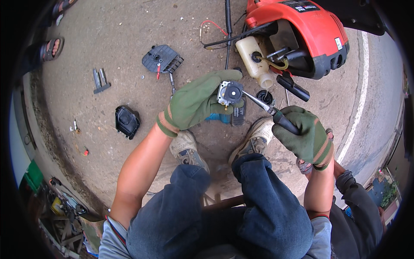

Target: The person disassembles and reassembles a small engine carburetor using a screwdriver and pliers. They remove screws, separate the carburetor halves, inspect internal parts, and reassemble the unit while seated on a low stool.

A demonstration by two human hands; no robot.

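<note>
Both my hands wear green gloves. My left hand (pixel 194 101) is closed around a small carburetor (pixel 230 93), a silver metal body with a round black part facing up and a brass fitting at its lower edge. In my right hand (pixel 302 136) I grip needle-nose pliers (pixel 264 106) by their dark handles. The tips of the pliers point left and reach the carburetor's right edge; whether they touch it I cannot tell. Under the carburetor, near my shoes, a blue object (pixel 219 117) and a dark box-like piece (pixel 238 113) are partly hidden.
Ahead right lies a red-cased engine (pixel 297 26) with a whitish fuel tank (pixel 251 54), a black cap (pixel 264 96) below it. On the pavement at left are a dark plastic cover (pixel 161 59), a screwdriver (pixel 172 82), a T-shaped socket wrench (pixel 101 81) and a black housing (pixel 127 121). Bystanders' feet show at both sides.
</note>
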